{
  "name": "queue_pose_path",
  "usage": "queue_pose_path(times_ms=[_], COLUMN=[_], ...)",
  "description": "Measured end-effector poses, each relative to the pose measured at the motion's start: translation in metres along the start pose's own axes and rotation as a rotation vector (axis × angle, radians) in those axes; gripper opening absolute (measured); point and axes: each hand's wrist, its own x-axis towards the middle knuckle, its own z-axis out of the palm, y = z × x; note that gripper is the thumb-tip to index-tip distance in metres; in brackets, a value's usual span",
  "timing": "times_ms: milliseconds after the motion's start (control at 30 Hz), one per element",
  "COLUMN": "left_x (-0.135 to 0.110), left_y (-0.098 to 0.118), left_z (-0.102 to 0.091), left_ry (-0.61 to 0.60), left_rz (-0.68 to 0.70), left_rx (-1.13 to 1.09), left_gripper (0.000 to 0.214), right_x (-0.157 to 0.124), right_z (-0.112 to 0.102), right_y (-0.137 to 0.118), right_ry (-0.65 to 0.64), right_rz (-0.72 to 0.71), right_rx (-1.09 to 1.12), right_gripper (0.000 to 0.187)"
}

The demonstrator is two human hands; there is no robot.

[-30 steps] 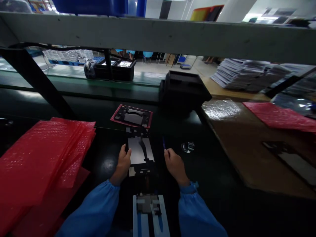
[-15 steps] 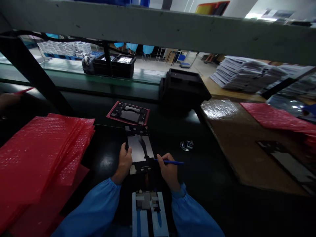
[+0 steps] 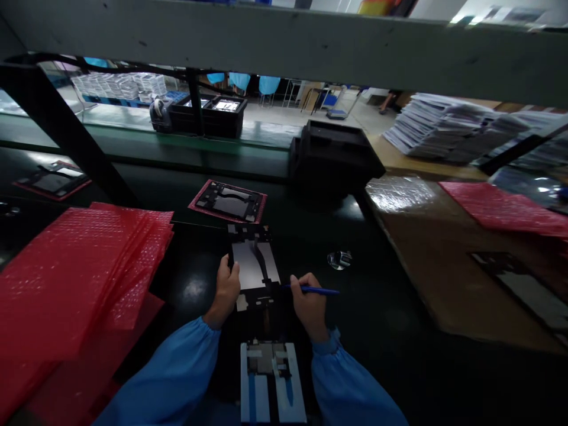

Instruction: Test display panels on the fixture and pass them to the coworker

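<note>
In front of me lies a flat display panel (image 3: 252,263) with a silver back, black borders and a dark ribbon cable. My left hand (image 3: 225,291) grips its left edge, thumb on top. Just off the lower right edge, my right hand (image 3: 309,303) is closed around a slim blue pen-like tool (image 3: 322,290), whose tip points left toward the panel. Closer to me, a pale blue device body (image 3: 273,384) with a grey circuit board area lies between my forearms; a thin strip shows between it and the panel.
Red bubble sheets (image 3: 57,278) are piled at left. Similar panels lie beyond (image 3: 228,202), at far left (image 3: 55,179) and on a brown board (image 3: 523,287) at right. A small shiny object (image 3: 339,260) sits right of my hand. Black trays (image 3: 337,154) stand behind.
My right hand and the blue tool have shifted slightly right, away from the panel. At far left, another person's hand has left view, and a panel on a red sheet now shows there.
</note>
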Motion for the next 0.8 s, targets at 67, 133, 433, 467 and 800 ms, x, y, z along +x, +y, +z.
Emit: queue_pose_path(times_ms=[67,133,433,467,800], left_x=[-0.001,-0.002,-0.018,-0.024,-0.046], left_y=[0.002,0.006,0.028,0.033,0.188], left_z=[-0.001,-0.001,0.017,0.018,-0.122], left_ry=[-0.002,-0.018,-0.078,-0.107,0.013], left_rz=[-0.016,-0.017,-0.099,-0.101,0.416], left_rx=[-0.02,-0.042,-0.123,-0.112,0.914], left_gripper=[0.036,0.036,0.048,0.051,0.045], right_x=[0.009,0.021,0.029,0.026,0.012], right_z=[-0.007,-0.016,-0.03,-0.028,-0.023], right_y=[0.004,0.009,-0.012,-0.016,-0.019], right_ry=[0.021,0.029,-0.077,-0.157,-0.314], right_rz=[0.023,0.049,0.222,0.263,0.594], right_rx=[-0.057,-0.119,-0.031,0.061,0.193], right_gripper=[0.042,0.043,0.049,0.051,0.072])
